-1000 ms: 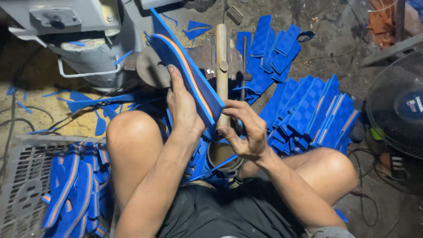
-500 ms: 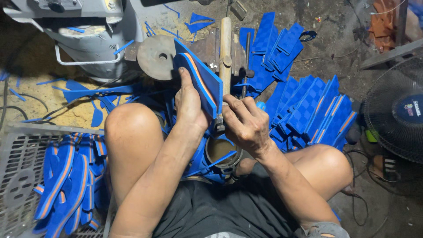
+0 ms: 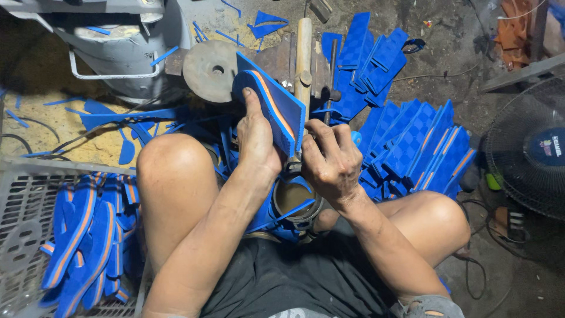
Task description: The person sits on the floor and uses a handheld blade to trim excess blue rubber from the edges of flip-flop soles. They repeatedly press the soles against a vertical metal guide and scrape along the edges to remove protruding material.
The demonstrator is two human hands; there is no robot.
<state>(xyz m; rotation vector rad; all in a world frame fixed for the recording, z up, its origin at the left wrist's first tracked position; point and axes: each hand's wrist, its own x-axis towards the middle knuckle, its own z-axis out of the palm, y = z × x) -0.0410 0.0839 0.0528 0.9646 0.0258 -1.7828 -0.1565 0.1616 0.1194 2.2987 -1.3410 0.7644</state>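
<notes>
With both hands' fingers closed on the blue sole (image 3: 276, 109), left hand (image 3: 256, 138) and right hand (image 3: 329, 162) at its 6 o'clock end, it could slip against the grinding wheel (image 3: 209, 70) at 10 o'clock and gouge.

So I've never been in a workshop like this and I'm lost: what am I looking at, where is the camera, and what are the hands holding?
The picture comes from a camera worn on a person's head, looking down at their own bare knees and arms as they sit on the floor. Their left hand holds a blue sandal sole with an orange stripe, tilted on edge next to a round metal disc on a grey machine. Their right hand is closed at the sole's lower end; whether it grips a tool cannot be told. A wooden handle stands upright just behind the sole. To the right lies a pile of blue patterned soles. On the left a grey plastic crate holds more striped soles. Blue offcuts are strewn over the floor, and a fan sits at the right edge.
</notes>
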